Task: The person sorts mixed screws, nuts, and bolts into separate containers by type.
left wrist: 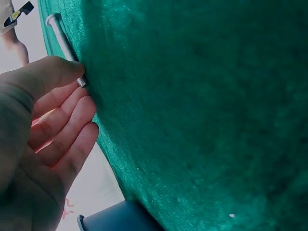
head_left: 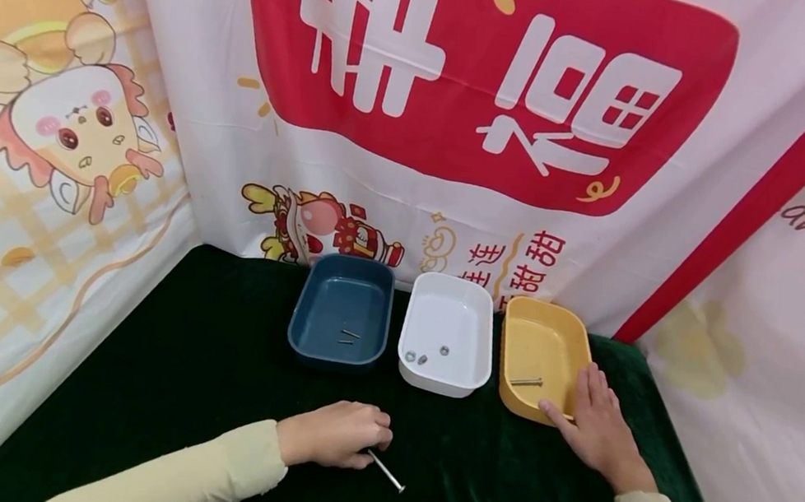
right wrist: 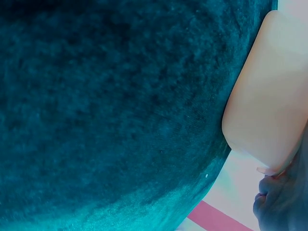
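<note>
Between thumb and fingers, my left hand [head_left: 340, 434] pinches a long silver bolt [head_left: 388, 473] over the green cloth, in front of the blue and white containers. In the left wrist view the bolt [left wrist: 65, 41] has its threaded tip at the fingertips and its flat round head pointing away from them. My right hand [head_left: 601, 431] rests at the near right corner of the yellow container [head_left: 551, 318], fingers stretched along its side and thumb at the near rim. Long bolts [head_left: 527, 382] lie inside that container. The right wrist view shows the container's outer wall [right wrist: 269, 91].
A blue container [head_left: 343, 277] with two small screws [head_left: 350, 334] stands left of a white container [head_left: 451, 294] holding several nuts [head_left: 444, 351]. All three containers line the back of the green cloth [head_left: 224, 380]. Printed curtains [head_left: 189, 94] hang behind and at both sides.
</note>
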`<state>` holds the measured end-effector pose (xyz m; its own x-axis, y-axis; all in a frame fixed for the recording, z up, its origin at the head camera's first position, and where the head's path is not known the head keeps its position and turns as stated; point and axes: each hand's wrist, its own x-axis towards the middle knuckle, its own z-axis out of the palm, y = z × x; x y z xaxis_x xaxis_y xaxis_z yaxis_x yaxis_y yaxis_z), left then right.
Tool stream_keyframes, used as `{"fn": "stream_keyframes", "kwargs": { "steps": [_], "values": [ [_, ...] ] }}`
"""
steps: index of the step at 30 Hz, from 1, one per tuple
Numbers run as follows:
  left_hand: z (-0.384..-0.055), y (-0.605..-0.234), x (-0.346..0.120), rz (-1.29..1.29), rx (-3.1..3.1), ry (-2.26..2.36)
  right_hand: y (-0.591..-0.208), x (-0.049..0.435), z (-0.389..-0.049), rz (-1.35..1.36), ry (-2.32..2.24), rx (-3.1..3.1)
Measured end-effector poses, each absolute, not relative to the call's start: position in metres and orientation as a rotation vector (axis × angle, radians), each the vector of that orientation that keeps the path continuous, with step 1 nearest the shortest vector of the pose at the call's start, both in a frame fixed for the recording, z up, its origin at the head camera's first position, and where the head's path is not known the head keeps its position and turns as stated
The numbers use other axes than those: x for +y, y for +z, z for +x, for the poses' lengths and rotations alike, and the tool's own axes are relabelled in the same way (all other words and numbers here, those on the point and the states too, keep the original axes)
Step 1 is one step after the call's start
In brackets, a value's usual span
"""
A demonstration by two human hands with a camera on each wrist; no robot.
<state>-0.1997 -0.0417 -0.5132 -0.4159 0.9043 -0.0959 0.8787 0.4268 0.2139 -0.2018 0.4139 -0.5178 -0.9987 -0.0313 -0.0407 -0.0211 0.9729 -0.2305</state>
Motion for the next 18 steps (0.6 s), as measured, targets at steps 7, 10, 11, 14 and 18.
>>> {"fn": "stream_keyframes", "kwargs": {
  "steps": [7,10,11,14,18],
  "values": [
    [-0.2010,-0.5135,-0.0397,1.552,2.445,0.245,-0.5189,0.4129,-0.2017,-0.039,-0.364,3.067],
    [-0.2023,-0.5143,-0.0390,1.559,2.429,0.253,-0.5189,0.4128,-0.2011,-0.037,-0.355,3.069],
    [-0.2028,-0.5148,-0.0388,1.566,2.426,0.252,-0.5188,0.4128,-0.2009,-0.036,-0.353,3.070],
    [-0.2044,-0.5164,-0.0385,1.589,2.425,0.242,-0.5189,0.4132,-0.2007,-0.032,-0.351,3.069],
    [-0.2057,-0.5166,-0.0381,1.643,2.437,0.209,-0.5183,0.4131,-0.2010,-0.032,-0.351,3.070]
  ]
}}
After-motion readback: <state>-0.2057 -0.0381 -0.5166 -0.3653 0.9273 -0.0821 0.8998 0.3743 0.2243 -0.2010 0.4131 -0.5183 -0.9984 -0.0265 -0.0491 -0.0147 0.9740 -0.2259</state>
